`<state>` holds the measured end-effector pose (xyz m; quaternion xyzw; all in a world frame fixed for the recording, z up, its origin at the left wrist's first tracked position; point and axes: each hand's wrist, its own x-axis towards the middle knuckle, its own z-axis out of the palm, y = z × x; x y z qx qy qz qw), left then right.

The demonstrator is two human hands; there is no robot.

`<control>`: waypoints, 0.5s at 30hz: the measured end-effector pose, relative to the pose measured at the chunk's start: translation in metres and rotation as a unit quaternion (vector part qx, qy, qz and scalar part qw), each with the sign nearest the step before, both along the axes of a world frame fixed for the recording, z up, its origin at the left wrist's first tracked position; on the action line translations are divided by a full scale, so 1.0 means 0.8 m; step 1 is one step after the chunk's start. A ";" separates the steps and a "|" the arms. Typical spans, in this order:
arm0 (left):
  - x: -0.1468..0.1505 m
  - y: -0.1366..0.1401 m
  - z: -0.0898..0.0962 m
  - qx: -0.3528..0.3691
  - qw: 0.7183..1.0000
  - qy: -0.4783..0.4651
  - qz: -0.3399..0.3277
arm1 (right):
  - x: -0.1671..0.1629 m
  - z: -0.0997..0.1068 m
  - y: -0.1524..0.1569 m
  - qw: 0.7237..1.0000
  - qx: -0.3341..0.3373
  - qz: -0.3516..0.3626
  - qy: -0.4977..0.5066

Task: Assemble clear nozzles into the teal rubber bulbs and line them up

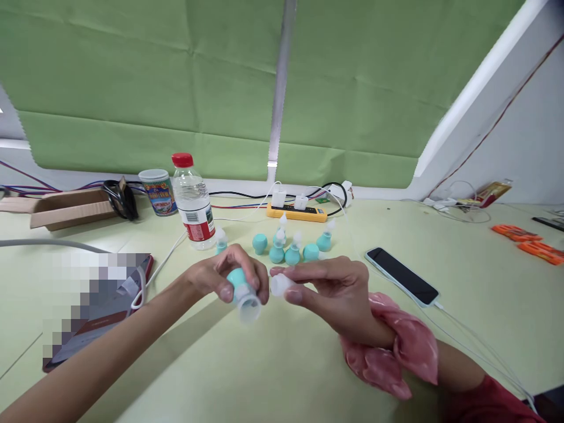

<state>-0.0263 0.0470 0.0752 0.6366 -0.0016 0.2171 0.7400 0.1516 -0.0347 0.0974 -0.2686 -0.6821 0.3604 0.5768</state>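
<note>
Since the left hand (222, 267) pinches a turquoise, rubbery-looking bulb (237, 277) from the sides, I judge the grip meant to leave its translucent plastic cup (249, 306) uncovered, mouth tilted toward the camera. The right hand (341, 294) holds a small translucent white plastic cylinder (281, 285) between thumb and fingers, just beside the left (apart, I think). Behind them, matching turquoise bulbs (293, 254), several pale-tipped, stand presumably in easy reach; a red-capped clear plastic bottle (194, 202) and a yellow power strip (297, 215) crowd the far side.
</note>
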 end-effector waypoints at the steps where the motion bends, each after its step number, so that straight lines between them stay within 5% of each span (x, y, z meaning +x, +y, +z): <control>1: 0.001 -0.001 0.000 0.013 1.000 0.001 -0.010 | 0.000 -0.001 0.001 1.000 -0.013 0.003 0.003; 7: -0.001 -0.005 0.004 0.014 0.999 0.027 -0.024 | -0.003 -0.003 0.003 0.999 -0.029 0.010 -0.013; 15: -0.003 -0.003 0.008 0.004 0.997 0.051 0.059 | -0.003 0.001 -0.001 0.995 0.088 0.022 -0.031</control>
